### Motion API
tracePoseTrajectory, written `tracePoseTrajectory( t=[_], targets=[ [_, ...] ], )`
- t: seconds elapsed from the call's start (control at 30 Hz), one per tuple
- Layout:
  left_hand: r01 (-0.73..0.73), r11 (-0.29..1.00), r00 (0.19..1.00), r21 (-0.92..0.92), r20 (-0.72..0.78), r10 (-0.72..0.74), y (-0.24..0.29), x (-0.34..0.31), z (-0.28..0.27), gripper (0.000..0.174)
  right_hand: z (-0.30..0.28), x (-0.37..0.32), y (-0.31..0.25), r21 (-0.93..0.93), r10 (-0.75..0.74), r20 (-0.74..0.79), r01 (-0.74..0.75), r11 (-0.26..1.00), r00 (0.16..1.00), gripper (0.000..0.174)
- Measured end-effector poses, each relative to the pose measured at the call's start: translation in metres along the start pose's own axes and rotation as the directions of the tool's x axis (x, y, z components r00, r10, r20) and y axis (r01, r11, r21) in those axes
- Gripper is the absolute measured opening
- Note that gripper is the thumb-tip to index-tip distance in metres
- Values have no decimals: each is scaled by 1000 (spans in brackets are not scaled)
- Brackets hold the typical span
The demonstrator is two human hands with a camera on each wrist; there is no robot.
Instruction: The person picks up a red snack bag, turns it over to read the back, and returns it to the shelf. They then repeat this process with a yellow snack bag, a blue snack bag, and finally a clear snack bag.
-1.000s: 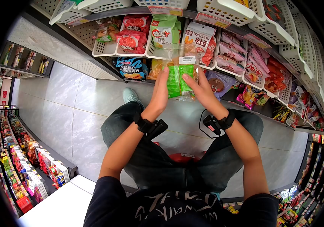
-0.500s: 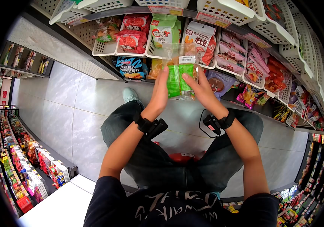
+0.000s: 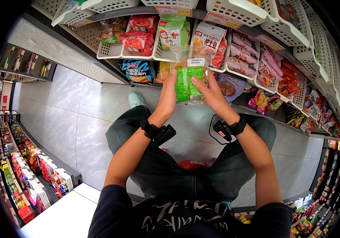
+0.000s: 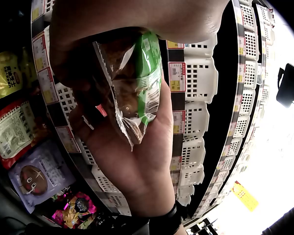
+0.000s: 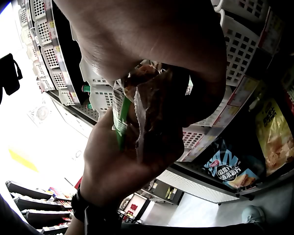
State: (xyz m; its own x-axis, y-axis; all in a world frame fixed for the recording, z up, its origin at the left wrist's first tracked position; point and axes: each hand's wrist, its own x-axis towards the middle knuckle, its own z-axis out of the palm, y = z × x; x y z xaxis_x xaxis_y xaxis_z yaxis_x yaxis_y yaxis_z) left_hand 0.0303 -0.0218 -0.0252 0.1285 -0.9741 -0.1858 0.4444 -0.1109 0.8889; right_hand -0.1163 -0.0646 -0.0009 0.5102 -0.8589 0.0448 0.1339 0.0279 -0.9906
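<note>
A clear snack bag (image 3: 189, 88) with a green printed label and a white date sticker is held between both hands in front of the shelf. At its left edge the left hand (image 3: 167, 94) grips it, thumb along the side. The right hand (image 3: 216, 97) holds the opposite edge, with its thumb pressed on the green label. Brown food shows through the clear film of the bag (image 4: 130, 78) in the left wrist view. Seen from the right wrist, the crimped seam of the bag (image 5: 138, 115) stands between the two hands; the fingers behind it are partly hidden.
White baskets (image 3: 110, 53) of snack packets line the shelf ahead, with a blue packet (image 3: 138, 71) and a purple packet (image 3: 230, 88) on the level below. More baskets overhang above. A red stool (image 3: 192, 165) shows between the person's legs. Other stocked shelves (image 3: 23, 170) stand behind left.
</note>
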Motion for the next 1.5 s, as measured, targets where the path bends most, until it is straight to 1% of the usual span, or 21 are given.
tracePoseTrajectory(
  t=[0.63, 0.73, 0.93, 1.03, 1.23, 1.5],
  targets=[
    [-8, 1000, 1000, 8, -20, 8, 0, 0, -1, 59, 1, 1, 1, -1, -11, 8, 11, 1000, 1000, 50],
    [-12, 1000, 999, 9, -37, 12, -3, 2, -3, 51, 2, 1, 0, -9, -6, 3, 6, 1000, 1000, 50],
    [-7, 1000, 999, 14, -44, 7, -7, 4, -5, 52, 1, 1, 2, -7, -13, 7, 13, 1000, 1000, 50],
    [0, 999, 999, 38, -45, 1, -7, 4, -6, 64, 1, 1, 0, -21, -11, 9, 11, 1000, 1000, 50],
    [13, 1000, 999, 25, -34, -12, -2, 1, -3, 67, 1, 1, 1, -14, -4, 7, 4, 1000, 1000, 51],
    [2, 999, 999, 52, -41, 0, -7, 4, -6, 66, 1, 1, 1, -10, -3, 9, 3, 1000, 1000, 51]
  ],
)
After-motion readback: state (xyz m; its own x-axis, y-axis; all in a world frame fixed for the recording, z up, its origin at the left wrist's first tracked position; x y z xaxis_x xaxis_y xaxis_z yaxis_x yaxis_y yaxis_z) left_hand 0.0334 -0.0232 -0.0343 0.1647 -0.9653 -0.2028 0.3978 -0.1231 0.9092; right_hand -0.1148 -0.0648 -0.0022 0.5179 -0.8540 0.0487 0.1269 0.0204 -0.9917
